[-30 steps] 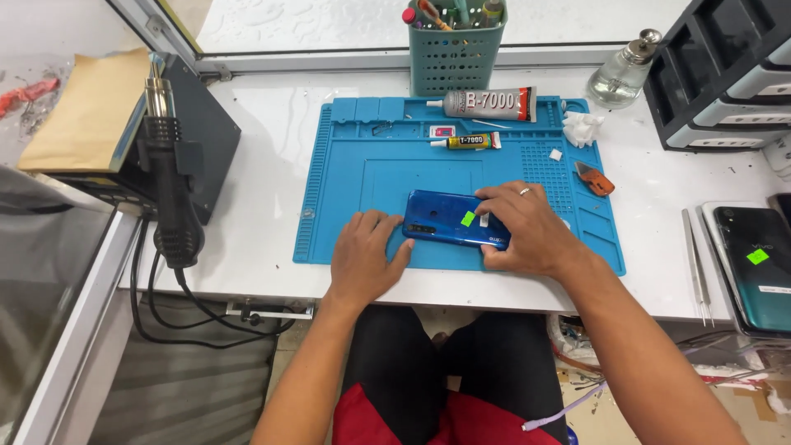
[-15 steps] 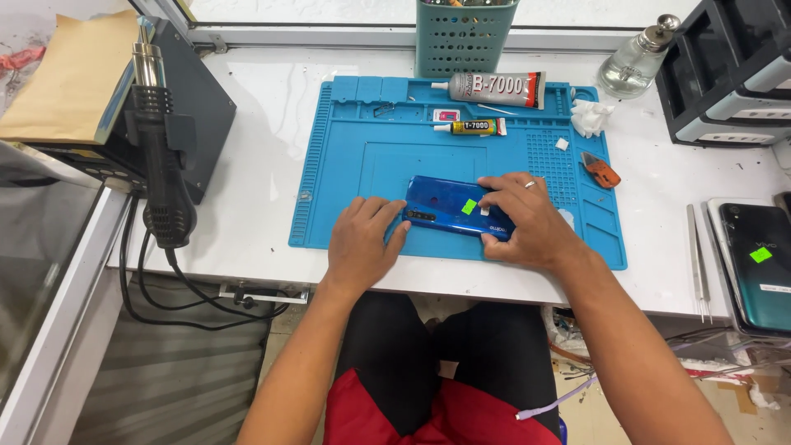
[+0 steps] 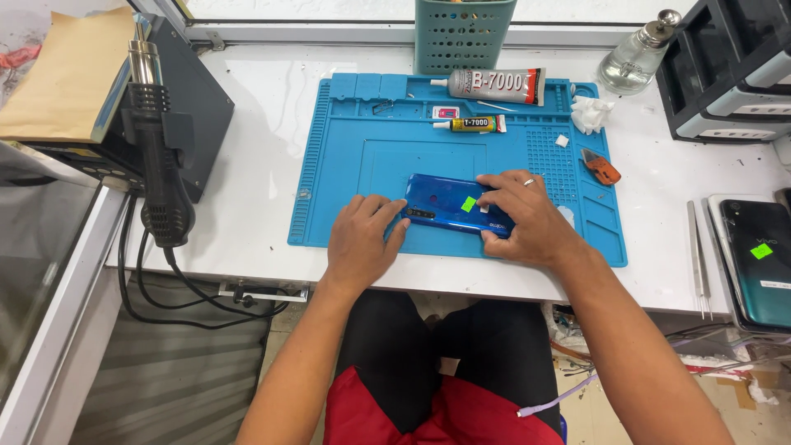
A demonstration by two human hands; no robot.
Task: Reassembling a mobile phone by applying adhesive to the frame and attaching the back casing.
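From the head camera, a blue phone [image 3: 451,204] lies back-up on the blue mat [image 3: 346,181]. The left hand [image 3: 360,243] steadies its end, fingers curled against it; the right hand [image 3: 527,218] pinches the other end, pressing it flat.

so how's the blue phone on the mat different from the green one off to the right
The blue phone lies on the blue mat, held at both ends by the left hand and right hand; the green phone lies untouched on the white table. The blue one lies crosswise in front of the person, the green one points away. The blue back is bright blue, the green one dark teal. Both lie back up with a small green sticker.
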